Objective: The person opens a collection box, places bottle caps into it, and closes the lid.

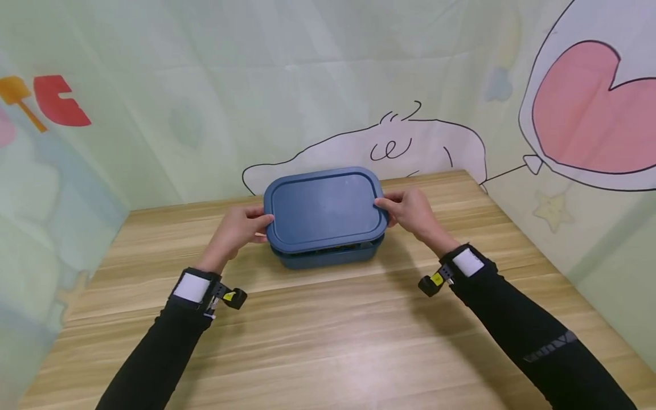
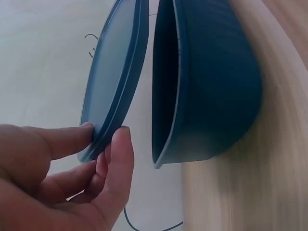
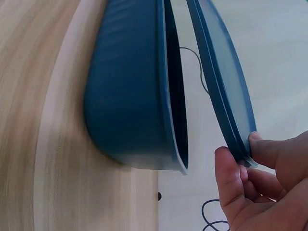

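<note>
A blue rectangular lid (image 1: 325, 208) with rounded corners hovers over a matching blue container (image 1: 328, 259). My left hand (image 1: 238, 232) pinches the lid's left end, thumb on top and fingers beneath. At the opposite end my right hand (image 1: 410, 212) grips the lid the same way. Both wrist views show a gap between the lid (image 2: 113, 72) and the rim of the container (image 3: 132, 91), wider toward the hands. Dark, small contents peek out along the front gap in the head view; most of the inside is hidden under the lid.
The container stands on a wood-grain table (image 1: 307, 330), near its back edge. Behind and beside the table hangs a pale printed cloth (image 1: 205, 114) with cartoon drawings. Each wrist carries a small black camera (image 1: 236, 298) on a strap.
</note>
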`<state>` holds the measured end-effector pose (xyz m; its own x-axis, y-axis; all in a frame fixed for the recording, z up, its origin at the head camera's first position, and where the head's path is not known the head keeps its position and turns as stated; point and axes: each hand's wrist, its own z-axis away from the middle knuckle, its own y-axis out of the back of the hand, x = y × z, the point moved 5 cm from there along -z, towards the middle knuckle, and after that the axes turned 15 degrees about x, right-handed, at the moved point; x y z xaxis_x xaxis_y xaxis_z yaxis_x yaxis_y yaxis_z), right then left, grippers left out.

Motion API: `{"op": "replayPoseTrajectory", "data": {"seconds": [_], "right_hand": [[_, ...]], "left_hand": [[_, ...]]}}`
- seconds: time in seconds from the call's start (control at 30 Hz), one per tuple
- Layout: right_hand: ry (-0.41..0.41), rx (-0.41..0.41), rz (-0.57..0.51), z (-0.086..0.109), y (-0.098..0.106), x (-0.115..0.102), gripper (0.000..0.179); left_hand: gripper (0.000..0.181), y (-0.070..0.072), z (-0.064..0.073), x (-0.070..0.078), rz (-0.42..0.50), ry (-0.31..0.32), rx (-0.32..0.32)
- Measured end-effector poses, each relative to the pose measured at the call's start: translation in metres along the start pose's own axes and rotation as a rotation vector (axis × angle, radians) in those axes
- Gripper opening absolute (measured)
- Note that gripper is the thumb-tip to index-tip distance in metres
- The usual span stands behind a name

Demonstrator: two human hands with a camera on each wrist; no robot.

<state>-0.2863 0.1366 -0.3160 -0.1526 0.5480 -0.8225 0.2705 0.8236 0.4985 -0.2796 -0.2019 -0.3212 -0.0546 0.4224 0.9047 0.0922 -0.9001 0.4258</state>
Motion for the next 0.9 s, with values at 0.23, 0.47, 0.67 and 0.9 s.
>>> {"op": "replayPoseTrajectory", "data": {"seconds": [0.23,0.47,0.67,0.9], "right_hand": [[-0.034,0.002,0.036,0.003,-0.002,0.008,0.032],[-0.03,0.009,0.09,0.007,-0.007,0.011,0.033],[-0.023,0.046,0.133,0.009,-0.009,0.012,0.033],[0.071,0.074,0.167,0.01,-0.015,0.01,0.03]], "left_hand": [[0.045,-0.005,-0.004,-0.003,-0.036,-0.018,0.008],[0.038,-0.008,-0.004,-0.008,-0.09,-0.023,0.015],[0.036,-0.009,-0.007,-0.013,-0.119,0.005,0.018],[0.031,-0.008,-0.009,-0.016,-0.154,-0.001,0.019]]}}
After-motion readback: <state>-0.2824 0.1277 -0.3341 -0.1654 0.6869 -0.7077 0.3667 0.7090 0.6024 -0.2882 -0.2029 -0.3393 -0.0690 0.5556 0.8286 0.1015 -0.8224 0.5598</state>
